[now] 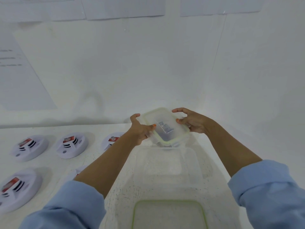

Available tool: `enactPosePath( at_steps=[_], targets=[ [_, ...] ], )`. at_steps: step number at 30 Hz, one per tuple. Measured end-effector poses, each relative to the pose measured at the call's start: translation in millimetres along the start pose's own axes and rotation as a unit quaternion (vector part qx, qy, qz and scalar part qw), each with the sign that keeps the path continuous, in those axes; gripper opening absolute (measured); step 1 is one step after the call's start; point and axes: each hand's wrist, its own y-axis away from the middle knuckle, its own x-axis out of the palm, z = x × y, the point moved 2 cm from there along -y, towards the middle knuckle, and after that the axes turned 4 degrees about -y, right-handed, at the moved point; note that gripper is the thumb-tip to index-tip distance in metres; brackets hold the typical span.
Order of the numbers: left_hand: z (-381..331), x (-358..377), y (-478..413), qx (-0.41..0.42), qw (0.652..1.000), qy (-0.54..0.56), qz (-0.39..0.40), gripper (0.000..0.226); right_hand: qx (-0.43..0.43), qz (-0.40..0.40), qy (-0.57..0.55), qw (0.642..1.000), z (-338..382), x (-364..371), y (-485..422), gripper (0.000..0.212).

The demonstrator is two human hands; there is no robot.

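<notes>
A small clear plastic container (162, 120) with a green-sealed lid is lifted above the white table, tilted, with something grey inside. My left hand (140, 129) grips its left edge, thumb on the lid. On the opposite side my right hand (192, 122) holds the right edge, fingers curled over the far corner. Below it stands an open clear container (140, 164). A separate lid with a green seal (168, 215) lies nearest to me.
Several white round smoke detectors with red labels lie on the table at left, such as one (71, 145) and another (28, 147). A white wall with paper sheets (24, 80) rises behind the table.
</notes>
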Motion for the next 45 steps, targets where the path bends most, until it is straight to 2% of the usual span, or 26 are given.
enactPosePath(
  at_steps=[6,9,12,16,22,27,30,35,37,41,45],
  targets=[
    [-6,-6,-3,-0.01,0.999,-0.031,0.027,0.107,-0.025,-0.072,0.077,0.994,3,-2,22,0.048],
    [-9,-7,-6,0.019,0.999,-0.019,0.036,0.1,0.001,-0.059,0.099,0.993,4,-8,42,0.064],
    [-12,-7,-8,0.037,0.998,-0.001,0.047,0.09,0.051,-0.003,0.11,0.993,-2,-4,59,0.076],
    [-14,-10,-13,0.036,0.997,-0.064,0.024,0.087,0.038,0.0,0.042,0.998,-9,3,61,0.079],
    [-19,-24,0,-0.05,0.981,-0.189,0.01,0.087,-0.015,-0.102,0.014,0.995,-6,-3,54,0.064],
    [-19,-34,7,-0.104,0.976,-0.19,0.021,0.094,-0.042,-0.148,0.01,0.988,-8,7,47,0.038],
    [-18,-37,11,-0.115,0.98,-0.159,0.032,0.097,-0.049,-0.166,0.023,0.985,-10,9,42,0.03],
    [-15,-38,16,-0.118,0.982,-0.141,0.045,0.103,-0.042,-0.161,0.023,0.986,-9,10,39,0.03],
    [-15,-39,17,-0.129,0.981,-0.131,0.053,0.101,-0.039,-0.15,0.02,0.988,-8,10,40,0.037],
    [-14,-39,14,-0.093,0.987,-0.123,0.035,0.086,-0.028,-0.131,0.01,0.991,-11,8,43,0.049],
    [-15,-35,11,-0.034,0.994,-0.09,0.054,0.066,-0.03,-0.091,0.04,0.995,-10,9,50,0.049]
  ],
)
